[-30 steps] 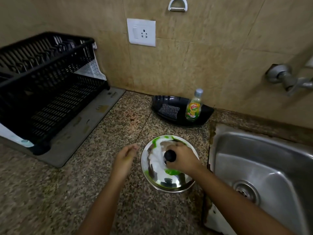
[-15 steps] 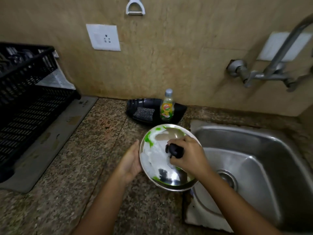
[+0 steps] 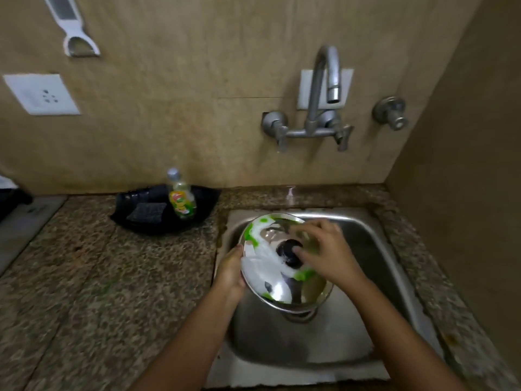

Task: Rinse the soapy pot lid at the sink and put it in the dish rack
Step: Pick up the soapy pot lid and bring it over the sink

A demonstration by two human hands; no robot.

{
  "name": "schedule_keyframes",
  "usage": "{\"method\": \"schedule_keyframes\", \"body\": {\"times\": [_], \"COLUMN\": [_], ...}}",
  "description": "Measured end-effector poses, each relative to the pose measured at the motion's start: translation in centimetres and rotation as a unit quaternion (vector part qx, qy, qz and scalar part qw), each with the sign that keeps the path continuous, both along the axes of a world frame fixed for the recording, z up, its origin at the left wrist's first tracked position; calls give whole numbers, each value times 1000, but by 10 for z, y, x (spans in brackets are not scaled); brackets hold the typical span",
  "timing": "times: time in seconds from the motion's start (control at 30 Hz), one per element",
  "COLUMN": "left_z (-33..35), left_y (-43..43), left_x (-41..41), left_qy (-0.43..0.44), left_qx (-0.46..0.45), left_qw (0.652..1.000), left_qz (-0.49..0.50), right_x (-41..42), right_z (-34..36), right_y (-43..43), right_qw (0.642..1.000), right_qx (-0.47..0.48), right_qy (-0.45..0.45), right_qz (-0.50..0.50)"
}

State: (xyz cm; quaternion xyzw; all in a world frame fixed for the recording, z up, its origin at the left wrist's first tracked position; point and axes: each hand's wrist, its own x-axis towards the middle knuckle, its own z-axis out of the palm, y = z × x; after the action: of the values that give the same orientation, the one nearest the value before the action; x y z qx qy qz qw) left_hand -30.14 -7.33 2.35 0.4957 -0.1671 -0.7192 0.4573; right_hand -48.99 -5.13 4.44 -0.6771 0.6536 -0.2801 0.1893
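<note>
Lid position: the steel pot lid (image 3: 270, 275) is held above the basin of the stainless sink (image 3: 375, 241), tilted, top face toward the camera. White foam and green soap streaks cover its upper-left area and a patch below the black knob (image 3: 289, 251).

Left hand (image 3: 229, 270): grips the lid's left rim, thumb on the top face; the fingers are hidden behind the lid.

Right hand (image 3: 324, 253): rests over the knob, fingers loosely spread; whether it grips the knob cannot be determined because of blur.

Tap (image 3: 324, 88): mounted on the wall beyond the right hand; no water stream is visible.

Detergent bottle (image 3: 181, 196) and scrub pad (image 3: 146, 211): in a black tray (image 3: 203, 204) on the granite counter (image 3: 98, 277), beyond the left hand.
</note>
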Motion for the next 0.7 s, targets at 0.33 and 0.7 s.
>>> {"method": "schedule_keyframes", "body": {"times": [0.33,0.7], "left_z": [3,40], "left_y": [-8,-14], "left_x": [-73,-85], "left_qy": [42,-21], "left_qx": [-26,11], "left_qw": [999,997], "left_qz": [9,79], "right_x": [-94,-78], "right_z": [28,67], "right_y": [-89,-154], "right_qw": [926,932], "right_qx": [-50,-175], "right_qy": [-327,-224], "right_qz": [-180,-222]}}
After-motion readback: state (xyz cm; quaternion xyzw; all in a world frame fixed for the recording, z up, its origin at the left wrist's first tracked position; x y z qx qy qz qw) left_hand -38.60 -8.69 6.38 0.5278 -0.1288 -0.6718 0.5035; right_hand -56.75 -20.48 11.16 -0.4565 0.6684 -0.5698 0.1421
